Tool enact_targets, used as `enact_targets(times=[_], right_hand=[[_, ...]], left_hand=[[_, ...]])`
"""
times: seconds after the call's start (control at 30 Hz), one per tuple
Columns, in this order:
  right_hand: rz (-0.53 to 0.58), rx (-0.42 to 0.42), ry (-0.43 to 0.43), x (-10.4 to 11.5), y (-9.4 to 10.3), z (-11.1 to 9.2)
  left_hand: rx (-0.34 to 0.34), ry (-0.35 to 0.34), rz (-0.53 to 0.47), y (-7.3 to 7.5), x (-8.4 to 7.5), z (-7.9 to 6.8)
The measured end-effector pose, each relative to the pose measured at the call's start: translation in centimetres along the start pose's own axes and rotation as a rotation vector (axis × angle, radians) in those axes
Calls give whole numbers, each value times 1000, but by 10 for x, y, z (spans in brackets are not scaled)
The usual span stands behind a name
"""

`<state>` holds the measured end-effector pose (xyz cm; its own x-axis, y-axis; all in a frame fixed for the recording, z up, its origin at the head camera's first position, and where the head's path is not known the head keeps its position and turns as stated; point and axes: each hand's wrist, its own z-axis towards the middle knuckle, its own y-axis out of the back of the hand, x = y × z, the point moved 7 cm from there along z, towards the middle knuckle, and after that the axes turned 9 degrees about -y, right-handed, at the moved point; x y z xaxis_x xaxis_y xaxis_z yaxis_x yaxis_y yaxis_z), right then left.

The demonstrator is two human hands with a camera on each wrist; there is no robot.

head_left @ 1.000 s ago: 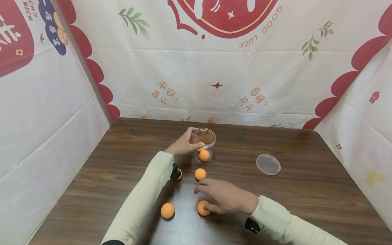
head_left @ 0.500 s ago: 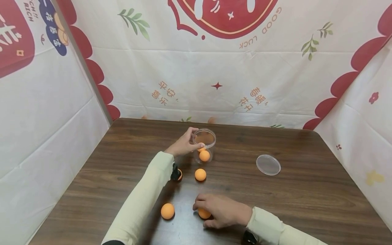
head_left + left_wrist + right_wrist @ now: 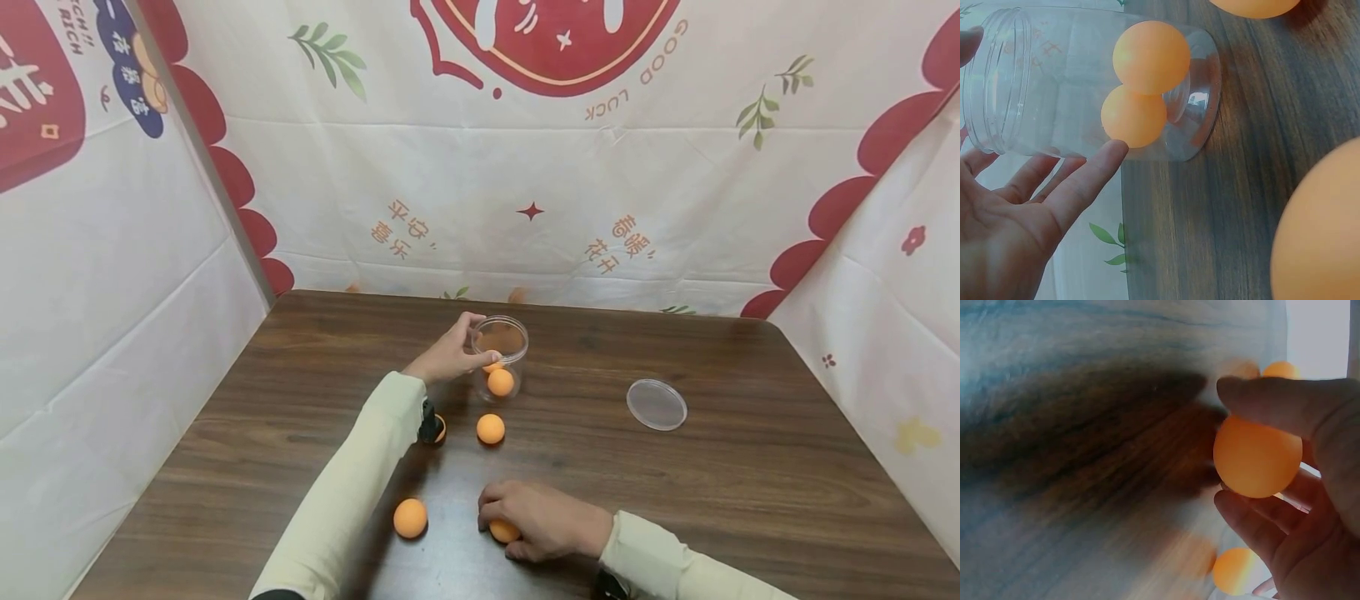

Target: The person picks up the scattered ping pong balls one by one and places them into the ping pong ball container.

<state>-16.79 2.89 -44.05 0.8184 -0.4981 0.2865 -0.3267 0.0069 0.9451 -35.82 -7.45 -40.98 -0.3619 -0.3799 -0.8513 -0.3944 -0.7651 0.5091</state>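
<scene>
A clear plastic jar [image 3: 512, 367] stands upright on the table, with two orange ping-pong balls [image 3: 1152, 57] visible inside near its bottom. My left hand [image 3: 448, 350] holds the jar from the left, thumb and fingers about its upper part. In the left wrist view one fingertip lies against the jar's side. Toward the front, my right hand [image 3: 551, 521] has its thumb and fingers around another orange ping-pong ball [image 3: 1257, 456]. That ball is at the tabletop, partly covered by the fingers in the head view.
One loose ball [image 3: 491, 429] lies in front of the jar, another [image 3: 410, 517] at the front left. A further ball [image 3: 441, 428] is mostly hidden behind the left wrist strap. The clear round lid [image 3: 657, 405] lies at right. Printed cloth [image 3: 480, 167] walls the table's back and sides.
My right hand has moved toward the front edge and closed its fingers around the ball, which shifted slightly to the front right. The left hand and jar have stayed in place.
</scene>
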Motion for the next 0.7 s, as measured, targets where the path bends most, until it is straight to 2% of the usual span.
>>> enact_targets(times=[0.4, 0.7], right_hand=[[0, 30, -31, -1, 3, -1], [-17, 13, -62, -1, 26, -1]], left_hand=[[1, 11, -5, -1, -2, -2], [-5, 8, -25, -1, -1, 0]])
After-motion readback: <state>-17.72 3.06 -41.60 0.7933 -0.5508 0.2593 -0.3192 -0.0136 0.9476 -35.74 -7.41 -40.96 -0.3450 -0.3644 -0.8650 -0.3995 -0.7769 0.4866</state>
